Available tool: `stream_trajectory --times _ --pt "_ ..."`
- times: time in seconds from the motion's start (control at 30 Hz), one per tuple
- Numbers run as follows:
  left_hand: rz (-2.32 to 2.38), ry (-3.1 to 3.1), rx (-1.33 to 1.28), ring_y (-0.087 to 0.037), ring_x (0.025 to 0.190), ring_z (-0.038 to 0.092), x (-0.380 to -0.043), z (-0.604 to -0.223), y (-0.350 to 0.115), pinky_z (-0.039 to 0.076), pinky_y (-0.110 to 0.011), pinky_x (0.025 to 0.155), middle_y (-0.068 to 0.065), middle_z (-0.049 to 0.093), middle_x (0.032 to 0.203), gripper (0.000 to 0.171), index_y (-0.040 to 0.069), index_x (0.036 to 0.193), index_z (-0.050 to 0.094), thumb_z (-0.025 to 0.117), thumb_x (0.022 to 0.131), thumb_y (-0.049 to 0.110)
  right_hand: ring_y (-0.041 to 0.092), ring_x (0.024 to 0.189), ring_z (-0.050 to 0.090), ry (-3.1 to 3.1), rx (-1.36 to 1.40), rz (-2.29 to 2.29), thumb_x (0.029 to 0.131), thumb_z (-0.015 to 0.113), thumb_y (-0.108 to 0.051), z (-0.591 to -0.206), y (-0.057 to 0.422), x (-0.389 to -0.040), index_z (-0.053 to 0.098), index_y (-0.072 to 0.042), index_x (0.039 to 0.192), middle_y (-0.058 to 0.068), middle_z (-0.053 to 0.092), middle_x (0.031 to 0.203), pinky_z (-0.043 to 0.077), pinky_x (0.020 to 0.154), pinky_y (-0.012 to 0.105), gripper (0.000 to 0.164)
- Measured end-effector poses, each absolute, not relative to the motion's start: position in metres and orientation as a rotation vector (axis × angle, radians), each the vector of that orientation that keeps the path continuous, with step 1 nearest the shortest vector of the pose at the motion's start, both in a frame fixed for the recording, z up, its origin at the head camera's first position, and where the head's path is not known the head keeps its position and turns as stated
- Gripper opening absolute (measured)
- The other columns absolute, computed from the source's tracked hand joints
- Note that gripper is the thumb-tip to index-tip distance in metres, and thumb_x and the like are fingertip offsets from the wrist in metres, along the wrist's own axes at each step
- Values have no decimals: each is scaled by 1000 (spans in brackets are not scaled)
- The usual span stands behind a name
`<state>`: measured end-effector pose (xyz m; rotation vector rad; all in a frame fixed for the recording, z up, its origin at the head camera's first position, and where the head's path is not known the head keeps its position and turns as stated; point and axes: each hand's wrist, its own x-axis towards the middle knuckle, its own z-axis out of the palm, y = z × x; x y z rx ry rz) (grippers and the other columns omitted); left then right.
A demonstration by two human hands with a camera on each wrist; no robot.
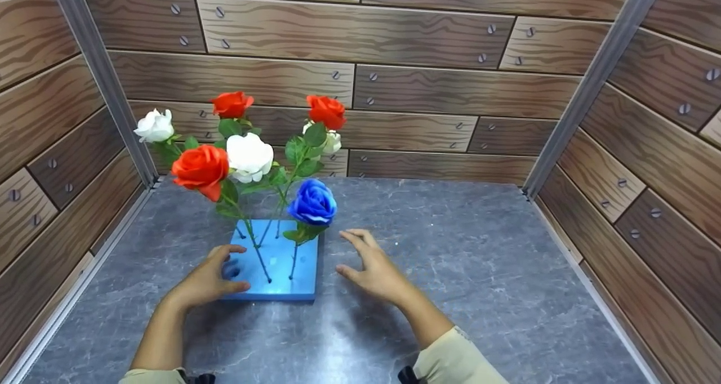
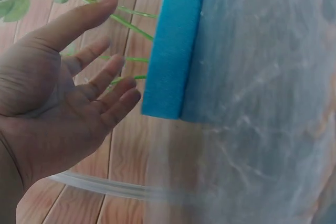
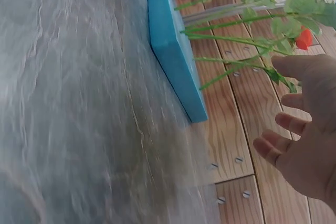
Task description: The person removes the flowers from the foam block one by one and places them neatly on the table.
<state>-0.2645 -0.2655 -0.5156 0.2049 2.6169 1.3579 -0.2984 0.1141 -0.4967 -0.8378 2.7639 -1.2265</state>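
A blue foam block (image 1: 281, 260) lies flat on the table, with several artificial roses standing in it on thin stems. Among them are a blue rose (image 1: 313, 202) at the front right, a red rose (image 1: 201, 170) at the front left and a white rose (image 1: 249, 157) in the middle. Over the block's left edge is my left hand (image 1: 204, 277), its thumb and fingers spread apart with nothing between them. My right hand (image 1: 374, 268) hovers to the right of the block, fingers loosely extended and holding nothing. Both wrist views show the palms apart from the stems.
The grey marble-patterned tabletop (image 1: 479, 271) extends right of the block. Wood-patterned walls (image 1: 428, 40) enclose the back and both sides, with metal corner posts (image 1: 586, 85). More red and white roses, such as a red one (image 1: 326, 112), lean toward the back wall.
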Motion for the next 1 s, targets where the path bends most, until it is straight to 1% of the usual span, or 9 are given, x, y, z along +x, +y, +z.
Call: stream_trajectory --times 0.13,0.17,0.27,0.37,0.53,0.6,0.67,0.87,1.0 --pt "1289 2687 186 -60 152 35 -266 -519 -271 48 -69 114 -31 26 170 92 6 164 41 92 89 22 44 137 58 2638 -839 -1352 101 79 -21 -503 101 -301 47 -9 163 13 49 158 52 115 61 70" --pt "1263 2704 180 -60 152 35 -267 -520 -272 47 -70 114 -32 25 170 94 6 165 40 92 88 23 45 136 58 2596 -830 -1392 101 79 -20 -504 98 -301 47 -8 163 16 49 157 52 114 62 70" --pt "1224 2719 158 -62 153 32 -268 -521 -272 43 -74 115 -34 23 170 101 6 168 36 94 87 26 49 141 55 2485 -814 -1507 100 79 -16 -510 88 -303 48 -4 162 22 50 154 50 119 61 70" --pt "1213 2703 135 -62 153 33 -270 -523 -270 42 -73 117 -36 23 169 106 3 170 30 93 88 29 48 142 55 2413 -823 -1610 99 80 -13 -515 76 -305 51 0 158 28 52 151 49 121 57 67" --pt "1234 2678 73 -63 154 31 -270 -526 -265 38 -71 122 -40 21 168 116 -4 171 19 93 88 30 46 135 62 2381 -834 -1687 99 79 -10 -525 56 -305 56 7 151 30 59 145 54 117 54 60" --pt "1231 2685 64 -62 155 30 -270 -526 -264 37 -71 123 -41 21 168 119 -7 170 17 93 88 30 45 134 64 2369 -828 -1691 99 78 -10 -529 49 -305 57 8 150 30 62 144 55 116 52 58" --pt "1223 2690 68 -62 156 29 -270 -525 -263 36 -71 124 -41 21 168 119 -8 170 17 93 88 30 44 133 66 2363 -814 -1677 100 77 -11 -532 43 -304 59 6 149 28 63 143 56 115 50 56" --pt "1191 2699 86 -60 154 33 -272 -525 -261 40 -68 122 -39 25 168 111 -12 166 26 93 89 31 41 126 71 2388 -800 -1655 102 75 -10 -539 31 -303 66 6 141 23 71 134 60 109 46 43" --pt "1186 2701 67 -59 154 34 -273 -524 -261 41 -68 122 -39 26 167 109 -12 166 29 93 88 30 34 118 76 2491 -813 -1567 103 75 -13 -544 26 -303 70 4 135 18 77 124 63 102 38 37"
